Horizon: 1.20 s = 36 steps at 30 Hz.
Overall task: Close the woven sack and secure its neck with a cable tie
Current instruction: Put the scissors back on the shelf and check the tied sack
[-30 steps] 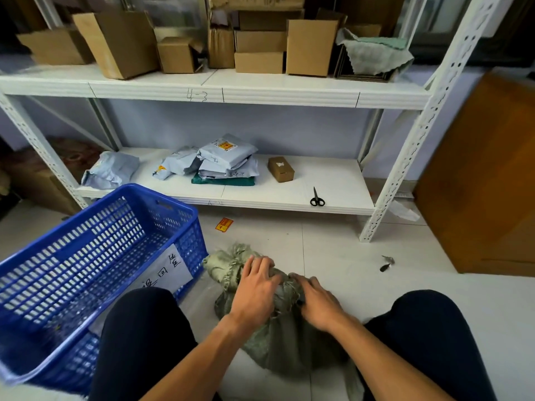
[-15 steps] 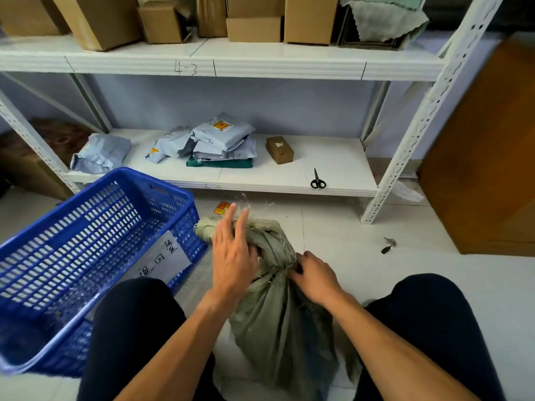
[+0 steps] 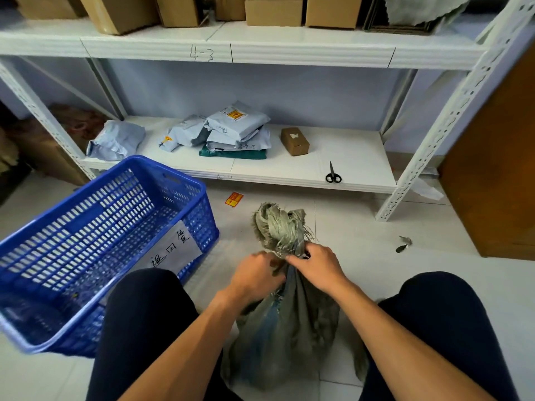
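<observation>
**WOVEN SACK: NECK GATHERED, BOTH HANDS ENGAGED**

**1. Position of the sack.** The woven sack (image 3: 289, 328) stands upright on the tiled floor (image 3: 405, 279), between the knees of the seated person. The body is grey-green and creased, and its lower part spreads over the tiles. The mouth is bunched into a narrow neck. Above the neck, the frayed top edge (image 3: 278, 224) fans out with loose threads.

**2. Hands.** The left hand (image 3: 254, 276) grips the neck from the left side, fingers curled in toward the fabric. The right hand (image 3: 318, 267) grips the same neck from the right side, thumb and fingers pinching the gathered cloth. Both hands meet at the neck with knuckles uppermost. The fingers cover the neck itself, so what lies around it cannot be told.

**3. Surroundings.**
- A blue slotted basket (image 3: 179, 172) sits on the floor left of the sack, beside the left knee. A white paper label (image 3: 173, 250) with handwriting shows on its right-hand wall.
- A white metal rack stands beyond the sack. Its lower shelf (image 3: 359, 157) holds a stack of grey mailer bags (image 3: 237, 125), a small cardboard box (image 3: 294, 141) and black scissors (image 3: 333, 173). The scissors lie near the front edge.
- An orange sticker (image 3: 234, 199) lies on the floor between shelf and sack.
- The upper shelf (image 3: 304, 47) carries cardboard boxes (image 3: 273, 13).
</observation>
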Each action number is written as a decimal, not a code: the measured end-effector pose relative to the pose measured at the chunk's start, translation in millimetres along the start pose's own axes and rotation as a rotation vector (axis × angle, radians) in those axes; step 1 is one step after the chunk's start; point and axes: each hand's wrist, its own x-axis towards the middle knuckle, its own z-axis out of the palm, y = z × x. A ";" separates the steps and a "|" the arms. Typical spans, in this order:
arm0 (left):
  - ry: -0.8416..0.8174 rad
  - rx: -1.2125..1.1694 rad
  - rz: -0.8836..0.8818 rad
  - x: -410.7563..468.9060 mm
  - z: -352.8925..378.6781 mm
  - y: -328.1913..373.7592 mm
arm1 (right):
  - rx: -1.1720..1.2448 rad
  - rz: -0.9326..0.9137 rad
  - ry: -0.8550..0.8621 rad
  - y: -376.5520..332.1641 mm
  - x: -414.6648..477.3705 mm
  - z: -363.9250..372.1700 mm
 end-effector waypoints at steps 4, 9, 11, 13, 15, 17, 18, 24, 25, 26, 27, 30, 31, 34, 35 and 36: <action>-0.202 -0.066 -0.003 3.3 26.0 1.7 | -0.053 0.016 -0.007 -1.8 -2.7 -0.7; -0.071 -0.230 -0.074 11.1 38.9 5.8 | -0.122 -0.005 -0.057 0.8 -6.1 -2.1; -0.066 -0.231 -0.085 13.0 38.9 7.9 | -0.136 0.009 -0.103 3.6 -8.0 0.1; -0.087 -0.232 -0.093 14.1 38.9 9.2 | -0.115 0.025 -0.139 4.5 -9.2 -0.4; -0.099 -0.257 -0.100 16.9 40.1 8.1 | -0.074 0.051 -0.150 4.6 -7.9 -2.5; -0.112 -0.281 -0.099 19.6 41.4 6.4 | -0.007 0.087 -0.152 5.3 -4.4 -2.7; -0.119 -0.284 -0.098 20.8 42.6 5.7 | 0.048 0.104 -0.158 5.3 -2.9 -2.7; -0.176 -0.260 -0.079 22.0 49.0 8.7 | 0.576 0.216 -0.212 -1.2 0.8 -8.4; -0.181 -0.263 -0.081 22.3 49.2 8.6 | 0.629 0.231 -0.214 -1.6 1.3 -8.9; -0.187 -0.268 -0.083 21.9 48.3 9.2 | 0.662 0.242 -0.213 -2.3 2.1 -9.4; -0.192 -0.271 -0.088 21.7 48.0 9.4 | 0.687 0.246 -0.211 -3.2 3.4 -9.3; -0.197 -0.276 -0.094 21.4 48.9 9.3 | 0.735 0.248 -0.211 -7.3 7.8 -9.7; -0.198 -0.282 -0.093 21.3 49.1 9.3 | 0.749 0.248 -0.214 -9.5 8.5 -10.4; -0.195 -0.307 -0.100 22.3 48.9 7.5 | 0.795 0.260 -0.224 -16.6 9.5 -11.5; -0.186 -0.315 -0.101 23.2 48.6 7.3 | 0.801 0.262 -0.227 -19.0 9.1 -12.4; -0.176 -0.320 -0.105 23.9 47.7 7.5 | 0.799 0.257 -0.228 -21.5 8.4 -14.4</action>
